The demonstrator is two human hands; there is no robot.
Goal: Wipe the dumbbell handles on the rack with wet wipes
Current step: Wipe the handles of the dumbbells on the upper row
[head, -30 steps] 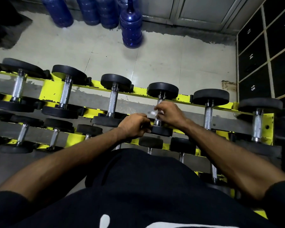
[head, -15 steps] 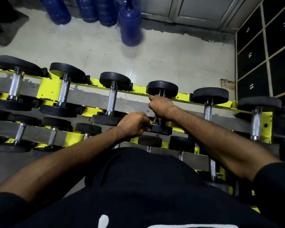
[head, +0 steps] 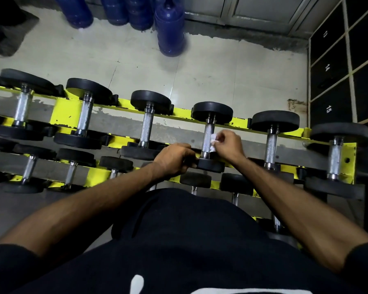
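One head-worn wide-angle camera is looking steeply down and slightly forward over the wearer's dark-clothed torso [head: 179, 251], which is filling the 6 o'clock edge. It is sitting near and above the yellow dumbbell rack [head: 181, 114], which is crossing mid-frame from 9 to 3 o'clock, with the left hand [head: 174, 160] and right hand [head: 227, 143] meeting it at centre. Farther off it is taking in pale floor [head: 221, 71], blue water jugs [head: 170, 28] at 12 o'clock and numbered lockers [head: 327, 81] at 2 o'clock.
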